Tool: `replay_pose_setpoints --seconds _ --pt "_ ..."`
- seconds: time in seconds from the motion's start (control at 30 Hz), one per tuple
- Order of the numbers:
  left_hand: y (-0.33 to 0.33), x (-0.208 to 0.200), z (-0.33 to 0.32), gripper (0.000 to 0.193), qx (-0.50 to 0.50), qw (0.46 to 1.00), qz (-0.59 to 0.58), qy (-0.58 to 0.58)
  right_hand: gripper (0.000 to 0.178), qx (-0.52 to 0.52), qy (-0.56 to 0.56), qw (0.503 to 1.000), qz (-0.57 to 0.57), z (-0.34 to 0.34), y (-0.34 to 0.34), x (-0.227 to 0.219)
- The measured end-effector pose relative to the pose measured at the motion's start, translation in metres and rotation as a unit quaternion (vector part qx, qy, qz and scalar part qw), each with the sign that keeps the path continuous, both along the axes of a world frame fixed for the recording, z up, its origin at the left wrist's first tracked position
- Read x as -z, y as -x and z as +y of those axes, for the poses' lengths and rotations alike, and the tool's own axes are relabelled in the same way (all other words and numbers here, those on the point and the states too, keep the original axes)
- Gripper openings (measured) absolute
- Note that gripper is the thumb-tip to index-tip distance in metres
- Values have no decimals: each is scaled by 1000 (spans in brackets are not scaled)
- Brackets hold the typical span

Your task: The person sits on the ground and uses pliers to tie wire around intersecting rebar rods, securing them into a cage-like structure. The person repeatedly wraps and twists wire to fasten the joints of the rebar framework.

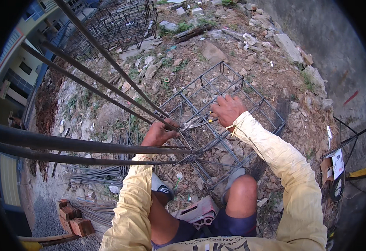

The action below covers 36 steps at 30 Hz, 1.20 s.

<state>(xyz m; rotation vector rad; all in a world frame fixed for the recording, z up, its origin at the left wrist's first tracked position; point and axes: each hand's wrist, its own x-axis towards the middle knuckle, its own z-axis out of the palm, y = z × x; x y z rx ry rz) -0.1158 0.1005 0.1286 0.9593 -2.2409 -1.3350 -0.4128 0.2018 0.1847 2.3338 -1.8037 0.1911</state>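
1. Rebar cage lying flat on rubble-strewn ground, right in front of bent knees, so within easy reach.
2. Left hand closed round a long bar where it meets the cage, seemingly to steady the joint.
3. Right hand clenched on pliers, jaws aimed at that same crossing, likely for tie wire.
4. More cages stacked well apart, upper left.

Outdoors in daylight, on rough dirt ground littered with broken stones and patchy weeds. More rebar cages stacked at the far end, red bricks lower left, a yellowish building wall off to the left.
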Motion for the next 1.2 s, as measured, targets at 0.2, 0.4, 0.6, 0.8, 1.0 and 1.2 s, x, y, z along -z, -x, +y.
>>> replay_pose_setpoints --seconds 0.2,0.4,0.6,0.8,1.0,1.2 --pt "-3 -2 -2 25 6 1000 -14 -5 45 -1 -439 896 -64 -31 3 -20" --pt "2 -13 -1 25 11 998 -20 -62 42 41 -553 801 -226 -30 11 -37" --pt "7 -17 -8 25 35 994 -40 -95 51 -171 -73 983 -5 4 23 -26" --pt "-7 -2 -2 23 1 996 -50 -80 72 -38 -470 874 -117 -31 12 -24" --pt "10 -25 1 25 32 997 -28 -63 74 19 -515 856 -44 -53 29 -28" --pt "-12 4 1 28 58 998 -21 34 87 24 -498 866 -13 -26 -20 -61"
